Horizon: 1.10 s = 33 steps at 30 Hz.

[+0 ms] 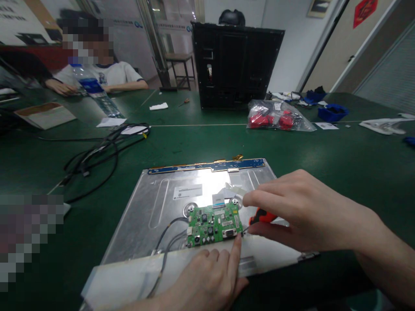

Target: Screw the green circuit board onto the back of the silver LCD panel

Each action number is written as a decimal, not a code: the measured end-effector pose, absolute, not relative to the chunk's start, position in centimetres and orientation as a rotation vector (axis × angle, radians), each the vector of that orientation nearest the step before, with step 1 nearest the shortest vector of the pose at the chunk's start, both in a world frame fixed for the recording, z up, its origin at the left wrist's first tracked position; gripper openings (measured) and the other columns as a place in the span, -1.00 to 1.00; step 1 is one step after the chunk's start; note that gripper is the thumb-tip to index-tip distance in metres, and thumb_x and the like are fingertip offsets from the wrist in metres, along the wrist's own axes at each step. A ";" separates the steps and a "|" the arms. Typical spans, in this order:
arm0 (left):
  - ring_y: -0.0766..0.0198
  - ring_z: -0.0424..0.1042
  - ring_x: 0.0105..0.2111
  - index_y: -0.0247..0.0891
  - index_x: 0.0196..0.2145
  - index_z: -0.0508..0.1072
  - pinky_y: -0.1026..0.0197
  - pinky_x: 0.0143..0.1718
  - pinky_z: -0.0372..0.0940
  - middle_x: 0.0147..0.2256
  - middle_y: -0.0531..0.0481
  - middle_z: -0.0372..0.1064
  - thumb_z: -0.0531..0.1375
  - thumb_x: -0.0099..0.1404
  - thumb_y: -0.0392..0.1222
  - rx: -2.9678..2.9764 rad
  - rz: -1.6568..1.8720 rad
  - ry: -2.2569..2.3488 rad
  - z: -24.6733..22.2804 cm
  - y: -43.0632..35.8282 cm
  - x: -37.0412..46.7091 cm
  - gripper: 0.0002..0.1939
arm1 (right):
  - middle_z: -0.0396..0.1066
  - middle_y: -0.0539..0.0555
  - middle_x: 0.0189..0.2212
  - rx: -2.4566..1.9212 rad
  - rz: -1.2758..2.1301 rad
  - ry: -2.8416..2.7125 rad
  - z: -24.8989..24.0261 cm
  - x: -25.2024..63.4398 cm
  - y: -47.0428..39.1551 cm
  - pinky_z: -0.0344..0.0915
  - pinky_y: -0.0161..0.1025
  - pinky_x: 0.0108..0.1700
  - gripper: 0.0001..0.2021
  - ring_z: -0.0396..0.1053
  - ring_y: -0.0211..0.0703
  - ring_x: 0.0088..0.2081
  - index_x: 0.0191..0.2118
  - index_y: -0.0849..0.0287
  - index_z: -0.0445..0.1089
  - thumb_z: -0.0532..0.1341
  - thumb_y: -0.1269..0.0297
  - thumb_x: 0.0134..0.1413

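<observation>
A green circuit board (pixel 212 223) lies on the back of a silver display panel (pixel 152 194), with a flat ribbon cable (pixel 218 200) at its upper edge and dark wires (pixel 164 242) on its left. My right hand (pixel 292 211) is closed round a red-and-black screwdriver (pixel 259 217). The screwdriver's thin shaft points left to the board's lower right corner. My left hand (pixel 210 274) rests over the white sheet (pixel 126 276) along the panel's near edge. Its index finger stretches out and touches the board's lower right corner. The other fingers are loosely bent, holding nothing visible.
Black cables (pixel 100 151) lie coiled on the green table (pixel 181 138) at left. Beyond them stands a water bottle (pixel 95 88); a person (pixel 103 75) sits behind. A black panel housing (pixel 236 65) stands upright at the back, near a plastic bag (pixel 279 115) with red items.
</observation>
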State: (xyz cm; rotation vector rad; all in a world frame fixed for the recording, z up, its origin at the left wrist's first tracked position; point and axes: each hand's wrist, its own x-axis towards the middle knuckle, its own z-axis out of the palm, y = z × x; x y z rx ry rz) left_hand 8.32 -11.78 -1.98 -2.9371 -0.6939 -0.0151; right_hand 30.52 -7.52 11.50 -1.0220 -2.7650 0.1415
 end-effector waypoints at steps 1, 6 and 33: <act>0.17 0.48 -0.44 -0.55 0.12 0.28 0.19 -0.46 0.39 -0.27 -0.25 0.49 0.06 0.40 -0.06 -2.940 -0.006 -0.696 -2.0 -11.8 8.3 -0.50 | 0.38 -0.04 -0.44 -1.020 0.170 -2.771 11.6 30.5 -7.5 -0.04 -0.27 -0.43 -0.87 0.22 -0.27 -0.48 -0.19 0.16 0.32 0.13 0.22 0.23; 0.14 0.49 -0.45 -0.53 0.06 0.34 0.17 -0.48 0.41 -0.29 -0.24 0.50 0.11 0.38 -0.03 -2.929 -0.023 -0.711 -2.0 -11.8 8.4 -0.51 | 0.38 0.00 -0.31 -1.018 0.334 -2.803 12.1 30.5 -7.8 -0.01 -0.26 -0.40 -0.80 0.25 -0.23 -0.38 -0.09 0.15 0.30 0.16 0.29 0.15; 0.20 0.45 -0.46 -0.59 0.13 0.27 0.25 -0.50 0.34 -0.28 -0.25 0.49 0.09 0.39 -0.03 -2.906 -0.051 -0.696 -2.1 -11.7 8.4 -0.45 | 0.34 -0.04 -0.35 -1.040 0.214 -2.790 11.8 30.4 -7.6 -0.05 -0.26 -0.44 -0.88 0.14 -0.26 -0.44 -0.16 0.14 0.29 0.13 0.33 0.17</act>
